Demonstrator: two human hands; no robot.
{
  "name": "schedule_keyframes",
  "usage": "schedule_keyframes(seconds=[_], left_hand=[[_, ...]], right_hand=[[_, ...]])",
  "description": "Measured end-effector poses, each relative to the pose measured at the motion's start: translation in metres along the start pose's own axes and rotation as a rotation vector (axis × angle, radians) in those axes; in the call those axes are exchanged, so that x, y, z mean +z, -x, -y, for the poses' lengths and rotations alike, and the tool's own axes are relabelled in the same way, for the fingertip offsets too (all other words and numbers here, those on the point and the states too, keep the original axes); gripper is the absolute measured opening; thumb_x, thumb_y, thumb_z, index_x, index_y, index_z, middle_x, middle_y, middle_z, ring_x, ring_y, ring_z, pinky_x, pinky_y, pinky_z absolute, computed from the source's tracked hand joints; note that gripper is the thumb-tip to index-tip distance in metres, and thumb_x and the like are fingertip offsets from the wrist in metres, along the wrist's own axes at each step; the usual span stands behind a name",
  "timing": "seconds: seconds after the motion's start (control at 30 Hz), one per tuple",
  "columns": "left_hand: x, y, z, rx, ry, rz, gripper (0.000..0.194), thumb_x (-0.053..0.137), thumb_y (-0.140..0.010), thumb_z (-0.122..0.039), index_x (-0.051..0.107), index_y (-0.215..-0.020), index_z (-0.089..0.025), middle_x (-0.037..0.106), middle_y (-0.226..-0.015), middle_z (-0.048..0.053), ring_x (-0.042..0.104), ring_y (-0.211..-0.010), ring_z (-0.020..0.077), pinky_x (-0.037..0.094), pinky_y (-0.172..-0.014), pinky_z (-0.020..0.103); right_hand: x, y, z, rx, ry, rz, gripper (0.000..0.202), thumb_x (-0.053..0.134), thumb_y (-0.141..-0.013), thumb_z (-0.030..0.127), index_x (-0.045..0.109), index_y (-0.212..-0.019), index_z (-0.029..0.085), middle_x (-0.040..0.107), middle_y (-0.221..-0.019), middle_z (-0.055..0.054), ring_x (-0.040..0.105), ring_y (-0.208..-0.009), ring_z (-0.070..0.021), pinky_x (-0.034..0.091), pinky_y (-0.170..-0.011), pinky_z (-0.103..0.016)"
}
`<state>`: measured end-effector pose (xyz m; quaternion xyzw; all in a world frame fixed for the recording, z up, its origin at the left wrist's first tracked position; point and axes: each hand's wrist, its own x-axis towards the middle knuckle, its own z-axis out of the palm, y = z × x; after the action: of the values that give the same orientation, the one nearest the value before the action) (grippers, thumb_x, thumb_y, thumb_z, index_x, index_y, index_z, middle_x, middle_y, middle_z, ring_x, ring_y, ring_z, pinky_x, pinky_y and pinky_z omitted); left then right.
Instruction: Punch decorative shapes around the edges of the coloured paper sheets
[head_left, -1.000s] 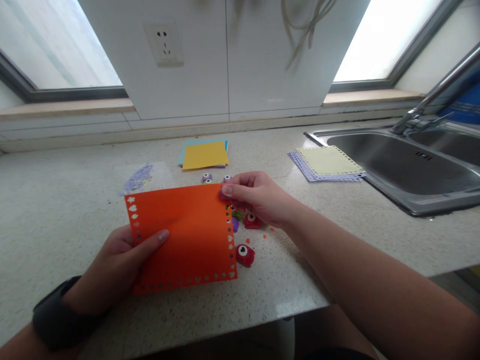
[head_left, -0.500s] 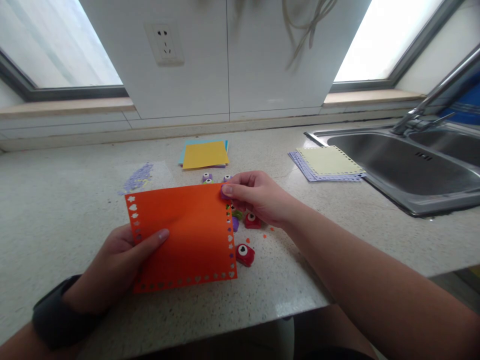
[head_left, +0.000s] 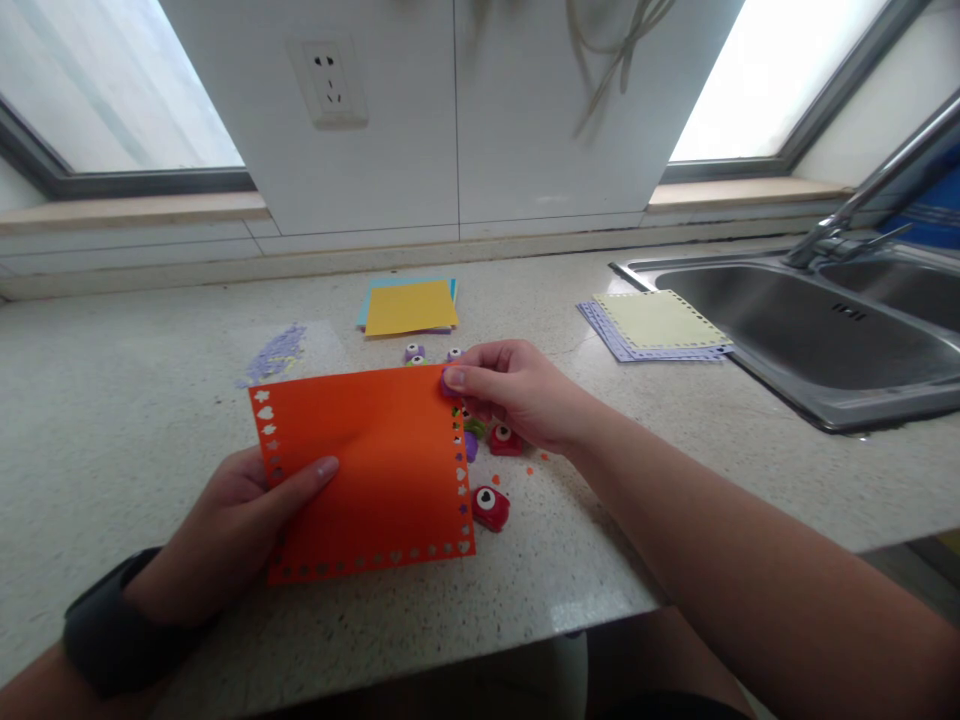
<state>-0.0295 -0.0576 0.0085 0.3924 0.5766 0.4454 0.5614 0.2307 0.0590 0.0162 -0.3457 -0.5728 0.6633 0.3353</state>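
Observation:
An orange sheet of paper [head_left: 375, 450] has small shapes punched along its left, bottom and right edges. My left hand [head_left: 247, 520] grips its left side, thumb on top and fingers underneath. At the upper right corner, my right hand [head_left: 510, 390] pinches a purple craft punch [head_left: 450, 383] that sits over the paper's edge. Beside the sheet on the right lie a red punch [head_left: 491, 508] with a heart on its white top and a second red punch [head_left: 505, 438]. Several more punches, purple and green, are partly hidden behind the sheet and my right hand.
Stacked coloured paper [head_left: 411, 308] lies at the back of the counter. To its left is a heap of lilac paper bits [head_left: 277, 355]. Punched cream and lilac sheets [head_left: 660, 322] rest against the rim of the steel sink [head_left: 795, 340]. Orange scraps [head_left: 530, 471] lie near the red punches.
Almost nothing differs. Both hands keep their hold on the orange paper and the purple punch, and the view has shifted very slightly.

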Motion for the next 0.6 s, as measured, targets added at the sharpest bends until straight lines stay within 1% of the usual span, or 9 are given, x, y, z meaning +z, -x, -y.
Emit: schedule_keyframes(seconds=[0.17, 0.4, 0.6], left_hand=[[-0.0004, -0.0001, 0.0016, -0.013, 0.028, 0.006, 0.031, 0.081, -0.079, -0.038, 0.079, -0.108, -0.03, 0.079, -0.115, 0.004, 0.075, -0.102, 0.0332, 0.067, -0.078, 0.04], [0.0002, 0.0013, 0.0004, 0.001, 0.005, -0.006, 0.032, 0.082, -0.077, -0.04, 0.08, -0.107, -0.029, 0.079, -0.115, 0.005, 0.075, -0.101, 0.0347, 0.067, -0.078, 0.042], [0.0003, 0.0014, 0.0005, 0.007, -0.016, -0.004, 0.032, 0.081, -0.078, -0.041, 0.079, -0.108, -0.031, 0.078, -0.118, 0.004, 0.074, -0.104, 0.0355, 0.066, -0.079, 0.042]], right_hand=[[-0.0001, -0.0007, -0.0005, -0.001, -0.003, 0.002, 0.036, 0.084, -0.073, 0.051, 0.072, -0.087, 0.019, 0.06, -0.065, 0.001, 0.044, -0.046, -0.0073, 0.029, -0.034, -0.021], [-0.0001, -0.0011, -0.0016, -0.013, -0.008, -0.001, 0.036, 0.084, -0.073, 0.049, 0.071, -0.086, 0.019, 0.06, -0.066, 0.001, 0.044, -0.045, -0.0067, 0.029, -0.033, -0.02], [-0.0001, -0.0007, -0.0009, -0.026, -0.014, 0.003, 0.035, 0.084, -0.074, 0.048, 0.07, -0.085, 0.018, 0.06, -0.064, 0.002, 0.044, -0.045, -0.0062, 0.03, -0.034, -0.019]])
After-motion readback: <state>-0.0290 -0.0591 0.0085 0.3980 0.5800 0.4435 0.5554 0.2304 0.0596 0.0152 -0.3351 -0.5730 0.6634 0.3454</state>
